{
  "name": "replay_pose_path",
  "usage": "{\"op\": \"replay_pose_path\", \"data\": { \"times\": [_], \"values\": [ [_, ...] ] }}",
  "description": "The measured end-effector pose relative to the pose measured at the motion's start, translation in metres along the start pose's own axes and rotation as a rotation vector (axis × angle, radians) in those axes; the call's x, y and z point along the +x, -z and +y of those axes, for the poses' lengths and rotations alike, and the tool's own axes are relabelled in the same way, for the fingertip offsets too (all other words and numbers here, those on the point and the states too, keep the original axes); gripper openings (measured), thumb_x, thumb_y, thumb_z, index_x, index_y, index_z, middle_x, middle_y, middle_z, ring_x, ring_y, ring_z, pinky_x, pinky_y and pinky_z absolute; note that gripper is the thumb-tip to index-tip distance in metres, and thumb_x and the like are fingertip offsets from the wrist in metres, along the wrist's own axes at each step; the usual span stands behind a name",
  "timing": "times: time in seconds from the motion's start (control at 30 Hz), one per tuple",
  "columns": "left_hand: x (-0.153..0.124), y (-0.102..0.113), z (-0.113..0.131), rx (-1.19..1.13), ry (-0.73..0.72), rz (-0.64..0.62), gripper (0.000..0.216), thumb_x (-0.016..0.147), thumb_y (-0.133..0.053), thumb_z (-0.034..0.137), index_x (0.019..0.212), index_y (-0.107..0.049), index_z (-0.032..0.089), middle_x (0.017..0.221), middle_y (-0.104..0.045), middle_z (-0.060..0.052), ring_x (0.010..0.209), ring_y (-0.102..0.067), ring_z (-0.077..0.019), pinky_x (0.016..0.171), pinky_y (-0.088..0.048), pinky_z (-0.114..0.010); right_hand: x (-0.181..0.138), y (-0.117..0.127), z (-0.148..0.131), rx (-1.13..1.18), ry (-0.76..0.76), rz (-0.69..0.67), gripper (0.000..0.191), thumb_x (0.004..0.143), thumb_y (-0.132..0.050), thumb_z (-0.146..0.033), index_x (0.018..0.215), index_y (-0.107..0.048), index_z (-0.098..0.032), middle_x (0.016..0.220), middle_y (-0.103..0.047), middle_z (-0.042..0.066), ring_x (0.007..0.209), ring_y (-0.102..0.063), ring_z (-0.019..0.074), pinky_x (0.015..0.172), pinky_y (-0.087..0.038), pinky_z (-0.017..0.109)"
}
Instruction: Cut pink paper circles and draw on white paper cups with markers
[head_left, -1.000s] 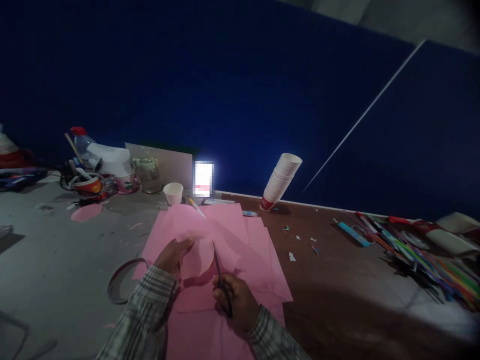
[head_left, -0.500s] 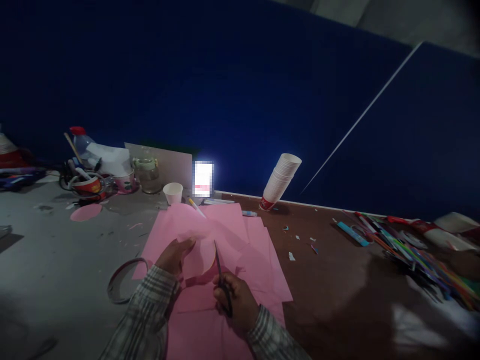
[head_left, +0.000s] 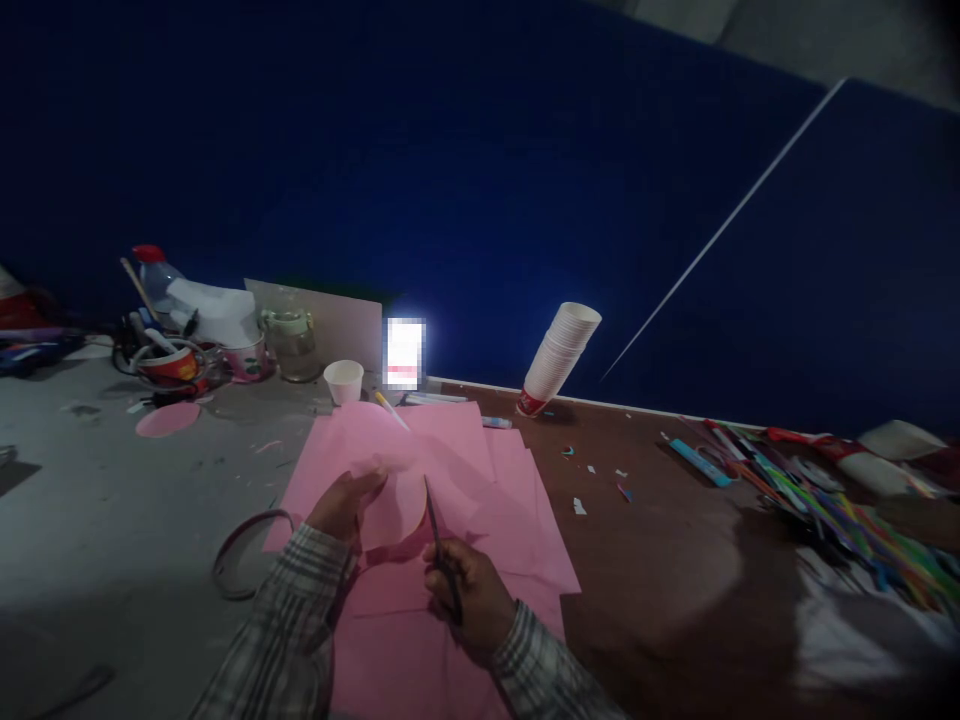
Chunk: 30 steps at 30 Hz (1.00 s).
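Note:
My left hand [head_left: 346, 503] pinches a sheet of pink paper [head_left: 394, 510] by its left side, thumb on top. In my right hand [head_left: 472, 590] is a pair of dark scissors [head_left: 444, 568], its blades pointing away from me along the curved right edge of that sheet. Whether the blades are parted is too small to tell. Under both hands lie several larger pink sheets [head_left: 525, 530], overlapping. A pencil or pen with a yellow end [head_left: 392, 410] rests on their far part.
A tilted stack of paper cups [head_left: 559, 358] leans near the blue partition. One white cup [head_left: 344, 382], a glass jar [head_left: 289, 345] and a pink oval cutout [head_left: 168, 420] are at left. A tape-like ring [head_left: 238, 555] lies by my left sleeve. Colourful strips [head_left: 832, 510] pile up at right.
The whole view has shifted slightly. Both hands keep their hold on the pink paper and the scissors, with hardly any movement between them.

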<state>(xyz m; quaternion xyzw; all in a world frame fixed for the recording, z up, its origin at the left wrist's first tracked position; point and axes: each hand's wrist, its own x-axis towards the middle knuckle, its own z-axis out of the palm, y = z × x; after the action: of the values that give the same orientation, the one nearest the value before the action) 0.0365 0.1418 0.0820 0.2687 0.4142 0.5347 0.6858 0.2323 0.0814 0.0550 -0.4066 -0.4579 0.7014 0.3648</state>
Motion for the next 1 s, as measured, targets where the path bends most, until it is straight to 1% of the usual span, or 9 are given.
{"op": "replay_pose_path", "data": {
  "times": [0.13,0.33,0.47,0.57,0.73,0.87,1.0],
  "values": [
    [0.001,0.002,-0.002,0.003,0.015,0.003,0.039,0.065,-0.078,0.032,0.099,-0.073,0.012,0.084,-0.078,-0.011,0.088,-0.072,-0.0307,0.080,-0.056,-0.036,0.002,0.002,0.004,0.018,0.003,-0.012,0.040,0.066,-0.081,-0.046,0.084,-0.057,-0.019,0.054,-0.045,-0.010,0.040,-0.034,0.0037,0.041,-0.033,0.018],
    [0.000,0.003,0.003,0.014,0.014,0.012,0.035,0.065,-0.079,0.028,0.096,-0.075,0.013,0.085,-0.078,-0.011,0.092,-0.072,-0.0311,0.082,-0.056,-0.037,0.002,0.006,0.008,0.022,0.031,-0.031,0.044,0.066,-0.082,-0.050,0.086,-0.058,-0.019,0.056,-0.048,-0.009,0.040,-0.036,0.0035,0.040,-0.034,0.018],
    [0.000,0.001,0.002,0.000,0.013,0.004,0.037,0.063,-0.079,0.027,0.096,-0.074,0.011,0.083,-0.078,-0.010,0.092,-0.072,-0.0312,0.083,-0.056,-0.037,0.000,0.005,0.002,0.018,0.022,-0.031,0.044,0.066,-0.081,-0.050,0.087,-0.059,-0.019,0.055,-0.045,-0.010,0.041,-0.036,0.0039,0.041,-0.034,0.018],
    [0.000,0.000,0.002,-0.006,0.005,0.000,0.036,0.063,-0.080,0.028,0.095,-0.075,0.012,0.085,-0.078,-0.011,0.092,-0.072,-0.0315,0.082,-0.056,-0.038,0.000,0.004,-0.001,-0.013,0.014,-0.035,0.042,0.065,-0.082,-0.047,0.084,-0.058,-0.019,0.054,-0.046,-0.010,0.041,-0.036,0.0039,0.041,-0.034,0.018],
    [0.001,0.002,0.002,0.006,-0.007,0.020,0.033,0.062,-0.081,0.028,0.091,-0.076,0.011,0.087,-0.078,-0.011,0.094,-0.071,-0.0316,0.084,-0.055,-0.038,0.002,0.005,0.003,0.011,0.018,-0.033,0.042,0.067,-0.080,-0.048,0.085,-0.057,-0.018,0.053,-0.047,-0.010,0.039,-0.037,0.0041,0.040,-0.034,0.018],
    [0.001,0.001,0.002,0.011,-0.013,0.027,0.036,0.060,-0.081,0.024,0.093,-0.076,0.011,0.087,-0.078,-0.011,0.095,-0.071,-0.0325,0.083,-0.056,-0.038,0.003,0.010,0.001,-0.026,0.010,-0.089,0.044,0.067,-0.078,-0.050,0.087,-0.055,-0.019,0.051,-0.050,-0.009,0.039,-0.045,0.0078,0.041,-0.036,0.020],
    [-0.001,-0.001,0.002,0.020,-0.003,0.038,0.037,0.060,-0.080,0.024,0.095,-0.075,0.012,0.084,-0.078,-0.010,0.093,-0.072,-0.0315,0.083,-0.056,-0.038,0.003,0.016,-0.005,-0.054,0.001,-0.151,0.050,0.068,-0.076,-0.058,0.089,-0.054,-0.018,0.049,-0.054,-0.007,0.040,-0.047,0.0095,0.041,-0.037,0.020]
  ]
}}
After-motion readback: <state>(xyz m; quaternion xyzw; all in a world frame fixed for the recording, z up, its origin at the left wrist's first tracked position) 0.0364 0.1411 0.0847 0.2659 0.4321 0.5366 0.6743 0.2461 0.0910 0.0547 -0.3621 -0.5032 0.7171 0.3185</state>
